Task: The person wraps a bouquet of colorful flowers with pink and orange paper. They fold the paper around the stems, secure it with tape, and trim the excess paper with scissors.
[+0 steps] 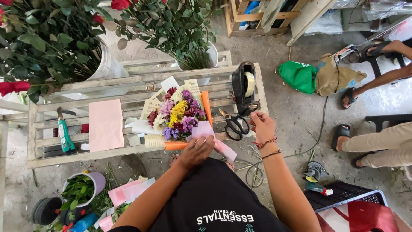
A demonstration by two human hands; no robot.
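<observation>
The bouquet [178,115] lies flat on the slatted desk [128,88], long axis running roughly front-to-back: wrapped base toward the person, blooms (yellow, purple, dark red, white) fanning toward the far edge. Orange paper edges it on the right and near side, w/ printed paper sheets tucked behind.

Left hand [196,150] presses down closed on the pink wrap [210,136] at the bouquet's base, near the desk's front edge. Right hand [262,124] is up by the tape dispenser [243,88], fingers pinched narrow; what it pinches is too small to tell. Scissors [235,125] lie between the two hands, just beside the dispenser.

Two white buckets [109,68] at the desk's far side hold red roses w/ thick foliage. A small pot [95,182] on the floor at lower left holds green leaves.

Open room: a pink sheet [106,124] and a green tool [65,136] take the desk's left part; bare slats lie around them.
</observation>
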